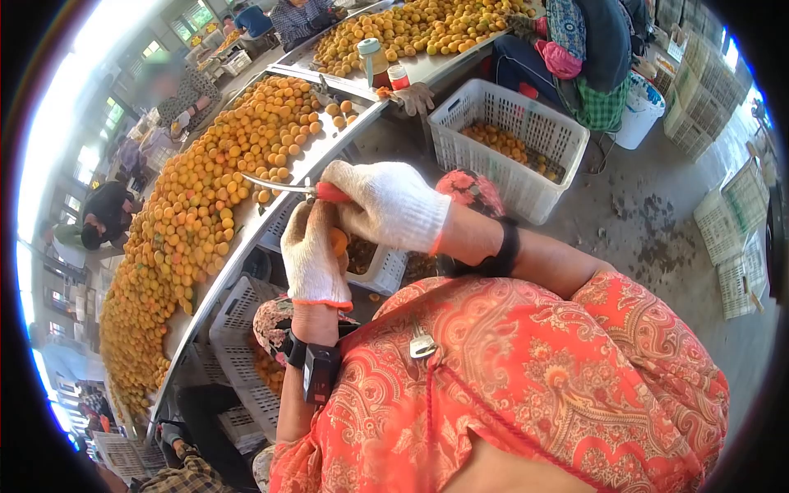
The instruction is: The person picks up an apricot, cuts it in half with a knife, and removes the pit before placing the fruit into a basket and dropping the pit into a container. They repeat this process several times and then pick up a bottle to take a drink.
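Note:
My right hand (393,205), in a white knit glove, is closed around the red handle of a curved knife (279,186). Its thin blade points left over the edge of the fruit table. Just below, my left hand (311,259), gloved the same way, has its fingers closed and raised against the right hand, near the base of the blade. Part of an orange apricot (338,241) shows at the left palm; the glove hides the remainder. Many apricots (193,197) lie heaped on the metal table (246,215) beyond my hands.
Below my hands is a white crate (386,271), with another crate (234,316) at left. A larger crate (526,185) with fruit pieces stands at right. A jar (372,59) and a glove (416,98) rest at the table corner. Other people work around the tables.

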`<state>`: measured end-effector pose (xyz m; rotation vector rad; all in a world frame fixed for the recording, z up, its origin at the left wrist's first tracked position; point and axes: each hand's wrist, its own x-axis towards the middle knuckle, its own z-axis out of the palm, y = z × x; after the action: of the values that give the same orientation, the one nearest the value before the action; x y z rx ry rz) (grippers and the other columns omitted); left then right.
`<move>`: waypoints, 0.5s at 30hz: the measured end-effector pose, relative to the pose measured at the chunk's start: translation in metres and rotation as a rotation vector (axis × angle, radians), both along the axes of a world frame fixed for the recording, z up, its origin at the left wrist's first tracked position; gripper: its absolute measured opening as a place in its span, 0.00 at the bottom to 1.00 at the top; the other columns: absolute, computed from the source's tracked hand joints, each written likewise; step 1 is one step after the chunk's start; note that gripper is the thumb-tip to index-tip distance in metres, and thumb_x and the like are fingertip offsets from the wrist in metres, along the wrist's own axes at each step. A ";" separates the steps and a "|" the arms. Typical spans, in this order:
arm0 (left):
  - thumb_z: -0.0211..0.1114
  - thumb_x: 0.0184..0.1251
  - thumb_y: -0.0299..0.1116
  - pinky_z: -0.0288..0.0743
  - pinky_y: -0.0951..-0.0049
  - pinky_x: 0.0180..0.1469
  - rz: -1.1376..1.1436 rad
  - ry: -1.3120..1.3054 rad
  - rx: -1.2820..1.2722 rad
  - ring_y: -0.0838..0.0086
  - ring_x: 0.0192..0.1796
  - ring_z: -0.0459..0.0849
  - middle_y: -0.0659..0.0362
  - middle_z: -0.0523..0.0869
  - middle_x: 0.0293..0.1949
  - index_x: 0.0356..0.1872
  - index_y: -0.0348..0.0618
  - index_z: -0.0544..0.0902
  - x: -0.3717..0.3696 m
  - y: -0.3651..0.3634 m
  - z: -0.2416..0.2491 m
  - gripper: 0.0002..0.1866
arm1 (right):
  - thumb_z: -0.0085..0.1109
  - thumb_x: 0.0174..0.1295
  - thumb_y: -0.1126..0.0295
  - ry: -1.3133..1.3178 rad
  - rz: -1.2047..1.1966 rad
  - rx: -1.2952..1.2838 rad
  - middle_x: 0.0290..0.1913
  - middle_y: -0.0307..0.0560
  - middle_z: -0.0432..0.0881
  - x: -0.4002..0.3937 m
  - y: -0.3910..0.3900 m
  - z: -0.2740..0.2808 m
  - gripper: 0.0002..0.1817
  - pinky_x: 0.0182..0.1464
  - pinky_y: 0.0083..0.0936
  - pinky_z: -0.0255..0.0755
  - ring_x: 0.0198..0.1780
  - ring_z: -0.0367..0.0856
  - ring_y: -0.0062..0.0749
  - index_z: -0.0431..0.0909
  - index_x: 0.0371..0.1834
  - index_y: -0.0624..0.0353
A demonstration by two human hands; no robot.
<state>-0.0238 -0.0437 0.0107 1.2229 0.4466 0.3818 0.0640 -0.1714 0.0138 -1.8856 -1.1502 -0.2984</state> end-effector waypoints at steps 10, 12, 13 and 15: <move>0.64 0.72 0.42 0.56 0.82 0.15 -0.007 0.023 -0.181 0.82 0.17 0.68 0.63 0.79 0.27 0.44 0.45 0.81 -0.004 0.017 0.004 0.12 | 0.61 0.66 0.68 0.083 -0.088 0.215 0.33 0.61 0.82 0.011 0.008 -0.014 0.10 0.37 0.40 0.76 0.38 0.84 0.56 0.76 0.45 0.60; 0.64 0.72 0.47 0.50 0.80 0.15 -0.010 -0.041 -0.254 0.82 0.13 0.61 0.65 0.76 0.24 0.43 0.46 0.79 -0.005 0.035 -0.008 0.15 | 0.61 0.66 0.66 0.076 -0.132 0.149 0.32 0.59 0.83 0.026 0.010 -0.028 0.09 0.37 0.42 0.77 0.37 0.85 0.57 0.76 0.45 0.58; 0.65 0.72 0.49 0.50 0.79 0.17 0.032 -0.058 -0.279 0.82 0.14 0.60 0.65 0.76 0.24 0.43 0.45 0.79 -0.009 0.033 0.000 0.17 | 0.60 0.65 0.64 0.067 -0.178 0.086 0.31 0.58 0.84 0.035 0.011 -0.039 0.09 0.37 0.45 0.78 0.35 0.85 0.57 0.76 0.44 0.55; 0.66 0.71 0.50 0.50 0.79 0.18 0.045 -0.053 -0.325 0.82 0.14 0.59 0.66 0.77 0.23 0.42 0.44 0.80 -0.013 0.044 -0.003 0.18 | 0.60 0.66 0.65 0.101 -0.175 0.026 0.32 0.58 0.85 0.047 0.015 -0.065 0.10 0.39 0.45 0.78 0.37 0.86 0.56 0.77 0.46 0.55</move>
<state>-0.0368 0.0005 0.0075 0.8862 0.4705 0.3631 0.1114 -0.1568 -0.0508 -1.9593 -0.9121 -0.3093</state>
